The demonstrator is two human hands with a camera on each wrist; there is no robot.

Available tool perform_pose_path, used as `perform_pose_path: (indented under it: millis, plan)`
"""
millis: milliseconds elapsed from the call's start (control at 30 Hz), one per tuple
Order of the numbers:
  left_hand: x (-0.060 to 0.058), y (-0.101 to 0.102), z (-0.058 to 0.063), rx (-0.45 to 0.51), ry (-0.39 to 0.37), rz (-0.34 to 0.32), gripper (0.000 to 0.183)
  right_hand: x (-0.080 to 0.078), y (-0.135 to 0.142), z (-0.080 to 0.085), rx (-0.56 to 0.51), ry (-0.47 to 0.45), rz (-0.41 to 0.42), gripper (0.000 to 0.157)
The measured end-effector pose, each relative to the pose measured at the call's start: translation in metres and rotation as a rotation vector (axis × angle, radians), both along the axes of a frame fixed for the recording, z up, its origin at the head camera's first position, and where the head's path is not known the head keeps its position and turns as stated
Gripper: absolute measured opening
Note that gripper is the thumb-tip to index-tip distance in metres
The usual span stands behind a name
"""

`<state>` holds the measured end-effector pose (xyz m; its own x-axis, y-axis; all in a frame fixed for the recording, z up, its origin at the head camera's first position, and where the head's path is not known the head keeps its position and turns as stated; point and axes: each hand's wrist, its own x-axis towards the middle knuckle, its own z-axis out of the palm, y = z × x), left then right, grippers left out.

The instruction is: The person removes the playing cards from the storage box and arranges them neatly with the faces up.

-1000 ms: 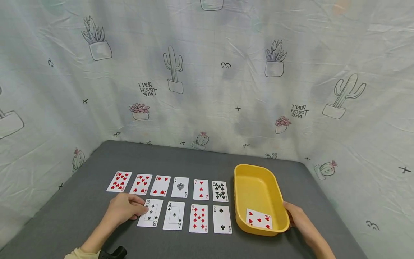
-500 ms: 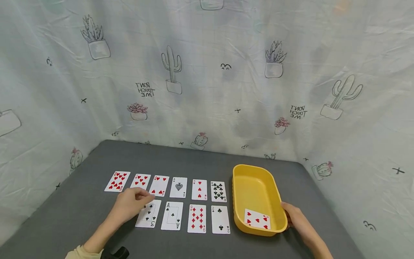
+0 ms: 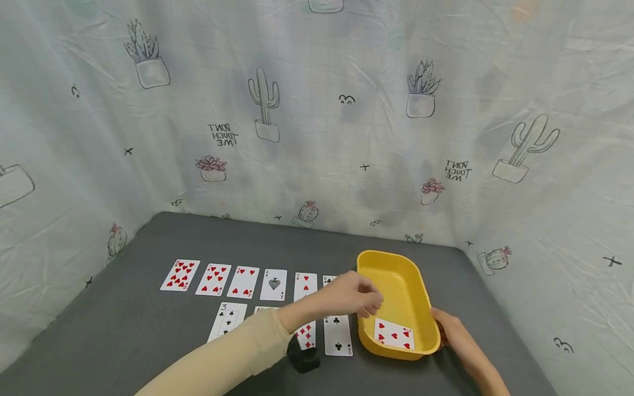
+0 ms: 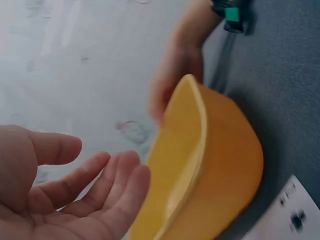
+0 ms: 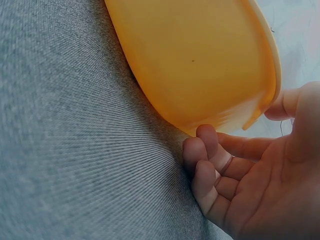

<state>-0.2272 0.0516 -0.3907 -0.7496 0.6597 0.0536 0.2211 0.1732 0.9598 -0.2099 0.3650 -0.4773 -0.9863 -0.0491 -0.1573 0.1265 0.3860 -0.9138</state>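
Note:
My left hand (image 3: 349, 294) is over the left side of the yellow plastic tray (image 3: 396, 278). In the left wrist view its thumb and loosely bent fingers (image 4: 127, 185) stand apart with nothing between them. One hearts card (image 3: 393, 334) lies face up in the near end of the tray. My right hand (image 3: 458, 338) holds the tray's right side, the thumb at the rim and the fingers under the outer wall, as the right wrist view shows. Left of the tray, the two of clubs (image 3: 338, 336) lies partly below my left forearm.
Face-up playing cards lie in two rows on the grey tabletop (image 3: 124, 324), including a ten-pip hearts card (image 3: 180, 275), the ace of spades (image 3: 273, 285) and the three of clubs (image 3: 229, 319). My left sleeve covers part of the near row. A patterned curtain (image 3: 317, 110) hangs behind.
My left hand has gone from the three of clubs, up and across to the right, to the tray. The right hand keeps its hold on the tray; the cards stay where they were.

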Motion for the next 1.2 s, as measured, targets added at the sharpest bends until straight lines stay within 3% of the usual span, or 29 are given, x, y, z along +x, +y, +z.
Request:
perform_pose_path:
  millis: [133, 267, 400, 467, 600, 800, 1200]
  plan:
    - [-0.008, 0.041, -0.007, -0.062, -0.112, -0.011, 0.023, 0.0, 0.003, 0.0, -0.009, -0.006, 0.007, 0.054]
    - [-0.009, 0.064, -0.016, -0.025, -0.348, 0.136, 0.034, 0.0, 0.002, 0.0, -0.007, -0.004, -0.002, 0.053]
    - [-0.006, 0.073, -0.019, 0.012, -0.48, 0.271, 0.059, 0.0, 0.0, 0.001, -0.004, 0.009, 0.003, 0.052]
    - [-0.005, 0.076, -0.02, -0.012, -0.503, 0.3, 0.069, 0.0, 0.0, 0.0, -0.008, 0.013, 0.015, 0.052]
    - [-0.005, 0.081, -0.024, -0.063, -0.529, 0.35, 0.068, 0.001, 0.0, 0.0, -0.013, 0.017, 0.016, 0.052]
    - [-0.008, 0.085, -0.032, -0.031, -0.589, 0.377, 0.067, 0.002, -0.002, 0.0, 0.004, 0.021, 0.001, 0.051]
    - [-0.005, 0.089, -0.037, -0.077, -0.491, 0.422, 0.053, 0.0, -0.001, -0.003, 0.016, 0.009, -0.013, 0.052]
